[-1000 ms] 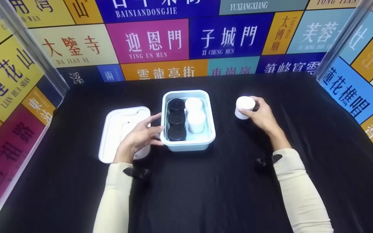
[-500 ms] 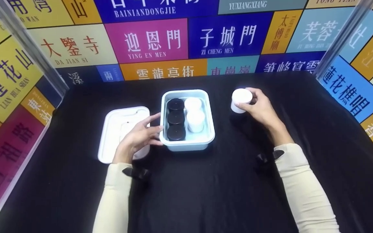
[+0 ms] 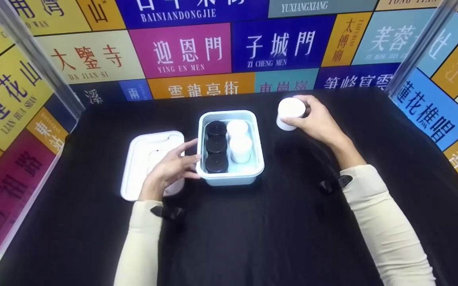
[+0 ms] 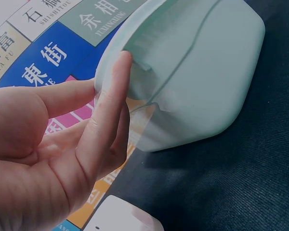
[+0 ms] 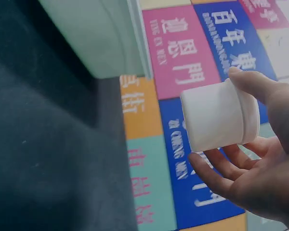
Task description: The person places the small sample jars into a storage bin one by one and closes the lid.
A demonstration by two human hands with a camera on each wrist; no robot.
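My right hand (image 3: 321, 121) grips a small white lidded jar (image 3: 288, 119), thumb on one side and fingers on the other, to the right of the pale blue box (image 3: 261, 163). In the right wrist view the jar (image 5: 214, 118) is off the table, its lid (image 5: 250, 113) toward the palm. My left hand (image 3: 172, 169) touches the box's left side with extended fingers; in the left wrist view its fingertips are right at the rim (image 4: 103, 65). Inside the box stand a column of black-lidded jars (image 3: 216, 143) on the left and white jars (image 3: 240, 147) on the right.
A white box lid (image 3: 139, 159) lies left of the box, partly under my left hand in the head view. Black cloth (image 3: 229, 234) covers the table. Colourful sign-printed panels (image 3: 181, 47) stand behind and at both sides, with clear corner posts (image 3: 416, 51).
My right hand has carried the white jar away from me and slightly left. My left hand, the box and the lid have stayed in place.
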